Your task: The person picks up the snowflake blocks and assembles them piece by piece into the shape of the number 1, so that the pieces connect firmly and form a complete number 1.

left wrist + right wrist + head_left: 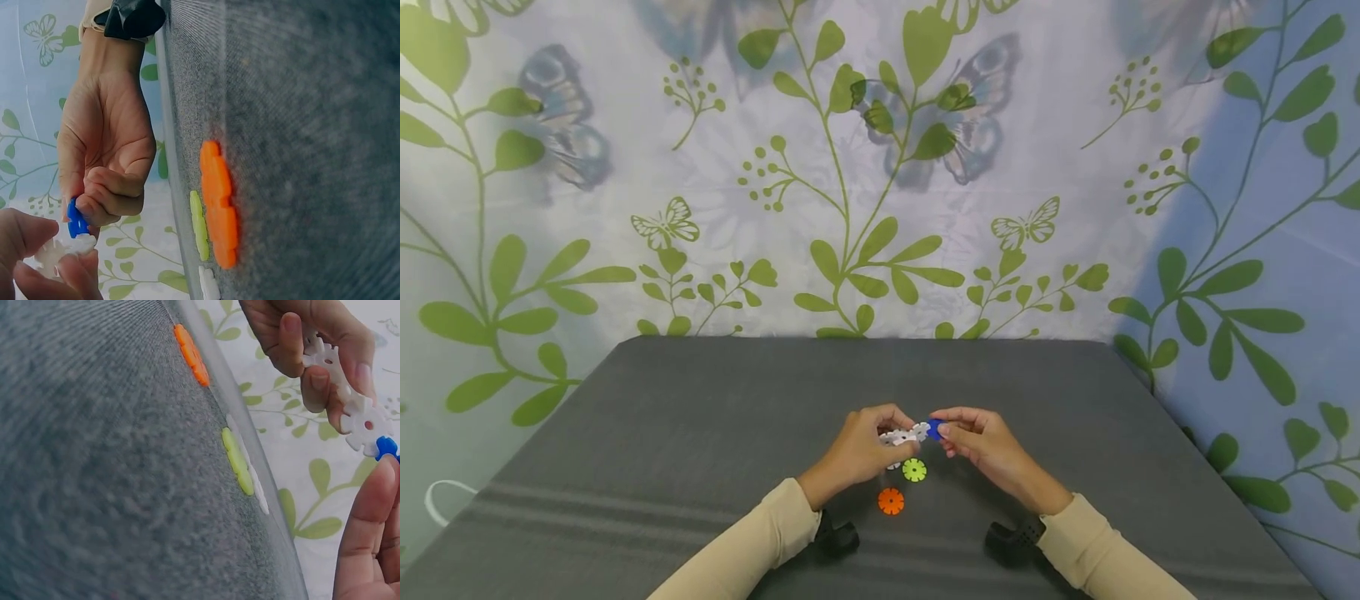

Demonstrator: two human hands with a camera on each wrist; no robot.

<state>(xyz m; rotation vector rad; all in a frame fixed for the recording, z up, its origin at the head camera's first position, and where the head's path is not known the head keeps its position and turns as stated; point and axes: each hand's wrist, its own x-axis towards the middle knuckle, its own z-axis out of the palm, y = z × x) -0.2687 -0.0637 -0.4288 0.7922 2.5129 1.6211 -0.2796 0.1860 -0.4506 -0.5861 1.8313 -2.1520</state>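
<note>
My left hand (868, 443) grips a short chain of white notched discs (367, 424) between thumb and fingers, held above the table. From the other side my right hand (983, 442) pinches a blue notched disc (77, 219) by its edge. The blue disc meets the end white disc at their rims, where their notches overlap in the right wrist view. Part of the white chain is hidden behind the left fingers. Below the hands, a lime green disc (914, 470) and an orange disc (891, 501) lie flat on the table.
Another white disc (249, 465) lies on the table close to the green one, mostly covered by the left hand in the head view. The grey table (700, 400) reaches back to a curtain (880, 208) printed with leaves and butterflies. Dark straps (838, 537) sit at the wrists.
</note>
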